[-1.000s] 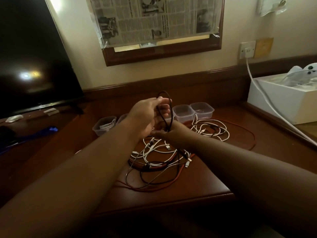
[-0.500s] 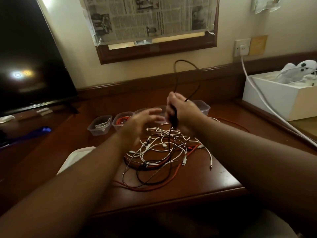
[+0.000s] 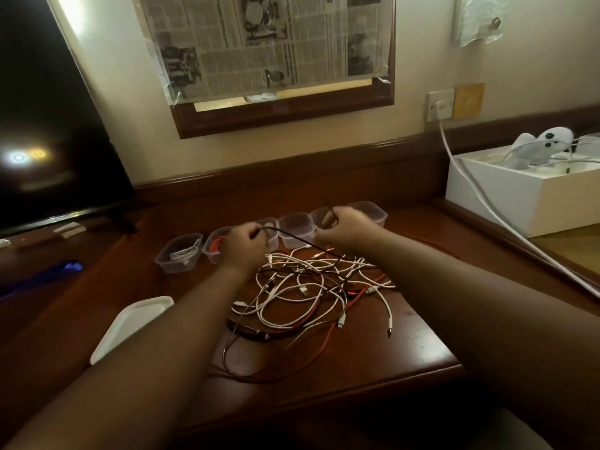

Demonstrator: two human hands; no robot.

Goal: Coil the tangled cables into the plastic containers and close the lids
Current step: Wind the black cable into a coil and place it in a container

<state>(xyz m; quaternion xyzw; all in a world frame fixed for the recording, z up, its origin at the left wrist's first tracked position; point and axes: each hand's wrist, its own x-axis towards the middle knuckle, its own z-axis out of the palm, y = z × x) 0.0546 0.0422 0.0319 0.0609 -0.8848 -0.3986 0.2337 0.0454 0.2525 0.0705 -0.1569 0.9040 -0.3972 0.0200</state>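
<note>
From the head camera, both hands are raised over a tangle (image 3: 311, 287) of white, red and black cables on the desk (image 3: 406, 339): the left hand (image 3: 242, 243) pinches a black cable (image 3: 293, 237), which slopes down to the right into the tangle, and the right hand (image 3: 345, 227) is curled round a thin dark cable end. Behind the hands stands a row of open containers (image 3: 295, 230); the leftmost one (image 3: 178, 253) holds a white cable, the next a red one. A white lid (image 3: 130, 323) lies on the desk at left, partly under the left forearm.
</note>
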